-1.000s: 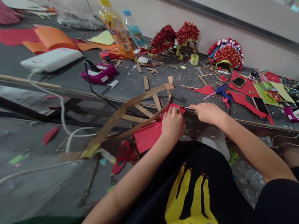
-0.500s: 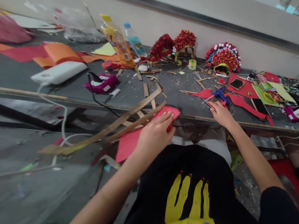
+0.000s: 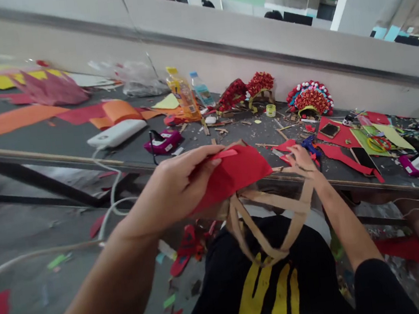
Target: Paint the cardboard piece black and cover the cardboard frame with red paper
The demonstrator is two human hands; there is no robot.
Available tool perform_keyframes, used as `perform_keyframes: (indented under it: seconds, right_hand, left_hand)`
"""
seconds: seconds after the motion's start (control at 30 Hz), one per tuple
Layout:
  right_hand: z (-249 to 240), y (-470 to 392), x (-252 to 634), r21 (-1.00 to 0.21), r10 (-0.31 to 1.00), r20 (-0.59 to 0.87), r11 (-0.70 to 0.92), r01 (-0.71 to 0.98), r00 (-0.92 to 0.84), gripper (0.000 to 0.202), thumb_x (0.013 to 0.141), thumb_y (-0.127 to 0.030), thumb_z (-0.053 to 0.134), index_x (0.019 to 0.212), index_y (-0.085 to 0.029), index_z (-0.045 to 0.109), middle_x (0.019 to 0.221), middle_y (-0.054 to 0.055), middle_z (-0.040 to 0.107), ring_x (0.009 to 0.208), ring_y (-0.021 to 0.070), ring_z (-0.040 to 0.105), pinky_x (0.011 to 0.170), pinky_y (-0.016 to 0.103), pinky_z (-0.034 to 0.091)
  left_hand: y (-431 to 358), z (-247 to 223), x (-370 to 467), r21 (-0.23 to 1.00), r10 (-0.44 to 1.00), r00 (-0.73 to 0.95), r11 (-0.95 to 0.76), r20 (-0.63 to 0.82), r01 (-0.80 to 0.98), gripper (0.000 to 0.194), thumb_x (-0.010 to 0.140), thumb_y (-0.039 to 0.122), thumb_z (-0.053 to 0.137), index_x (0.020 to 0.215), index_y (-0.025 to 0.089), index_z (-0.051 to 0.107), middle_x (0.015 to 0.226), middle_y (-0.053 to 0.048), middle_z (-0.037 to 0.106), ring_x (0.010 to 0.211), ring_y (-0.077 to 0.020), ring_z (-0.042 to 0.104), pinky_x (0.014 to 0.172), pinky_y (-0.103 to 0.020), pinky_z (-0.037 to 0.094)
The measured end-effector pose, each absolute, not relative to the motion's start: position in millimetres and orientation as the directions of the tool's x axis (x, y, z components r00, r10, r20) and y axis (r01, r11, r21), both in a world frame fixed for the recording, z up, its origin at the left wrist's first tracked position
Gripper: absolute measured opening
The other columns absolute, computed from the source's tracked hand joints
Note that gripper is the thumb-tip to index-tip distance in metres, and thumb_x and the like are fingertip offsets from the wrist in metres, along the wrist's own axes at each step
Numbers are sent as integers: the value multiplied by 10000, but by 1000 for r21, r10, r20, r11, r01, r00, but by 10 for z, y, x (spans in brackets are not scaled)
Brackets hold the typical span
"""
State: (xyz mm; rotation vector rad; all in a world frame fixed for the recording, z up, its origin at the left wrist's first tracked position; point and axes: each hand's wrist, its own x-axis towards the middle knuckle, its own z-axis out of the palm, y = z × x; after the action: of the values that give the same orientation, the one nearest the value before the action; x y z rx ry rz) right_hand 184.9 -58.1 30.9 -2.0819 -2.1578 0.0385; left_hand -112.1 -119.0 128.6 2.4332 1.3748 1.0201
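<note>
Grey worktop [image 3: 58, 139]; left hand [image 3: 171, 186] pinches red paper [image 3: 239, 171], long axis sideways, corner toward right hand [image 3: 302, 160], whose grip unclear.

Black short-sleeved shirt [image 3: 206, 298], yellow (long-fingered) print [image 3: 269, 299]

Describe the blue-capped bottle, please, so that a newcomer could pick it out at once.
On the long dark table, near the wall, two bottles stand side by side. The blue-capped bottle is the right-hand one, smaller and bluish, while the orange drink bottle beside it has a yellow cap.
</note>
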Motion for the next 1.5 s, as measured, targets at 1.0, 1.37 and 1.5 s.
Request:
perform_keyframes:
  seconds: [1.0, 1.37, 1.5]
  right_hand:
    - [1163, -1517, 1436, -838, 970, 220, 242, 489, -103, 246, 801, -434, 667, 881, -204, 708, 793, 16, 721, 694, 148, 659, 648, 268, 520]
    - [1057, -1512, 1450, -773, 959, 230, 285, 567, -168, 209, 881, -362, 516, 775, -193, 581, 649, -27, 530, 605, 113, 480, 595, 237, 411]
    - [971, -1476, 1436, -834, 977, 151, 208, 510, -152, 159, 890, -327, 458, 786, -213, 498, 738, -7, 534, 678, 132, 535, 663, 261, 495]
  left_hand:
    - [-1040, 1214, -818, 269, 813, 449, -557, 371, 786, 427, 914, 295, 359, 1202, 231, 668, 1146, -68, 730, 1034, -264, 692, 875, -381, 530]
    - [-1051, 1245, -762, 297, 838, 445, -533, 317, 792, 425, 931, 314, 359, 1209, 231, 670, 1173, -63, 726, 1064, -267, 686, 877, -369, 525]
    - [-1058, 1253, -734, 318, 838, 457, -539, 298, 780, 445, 936, 314, 340, 1219, 214, 668, 1192, -86, 718, 1082, -276, 680, 897, -372, 519]
